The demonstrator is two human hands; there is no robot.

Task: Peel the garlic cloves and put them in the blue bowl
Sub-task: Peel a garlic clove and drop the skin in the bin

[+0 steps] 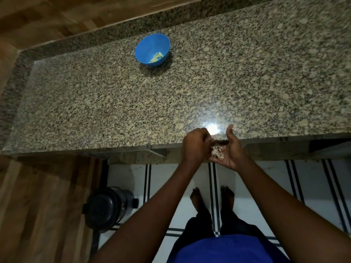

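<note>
Bowl [152,49] far back on counter [190,95], cloves [156,56] inside.

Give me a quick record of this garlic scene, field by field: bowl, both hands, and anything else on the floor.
blue bowl: on the granite counter, far side, holds pale peeled cloves
right hand: palm up at the counter's near edge, cupping garlic skins
left hand: fingers curled, picking at that pile
floor: dark lidded pot on the tiles

We cannot make out whether the left hand [196,144] pinches anything; its fingertips are hidden against the right hand [228,151]. The pale scraps [218,151] in that palm are too small to tell skins from cloves.
</note>
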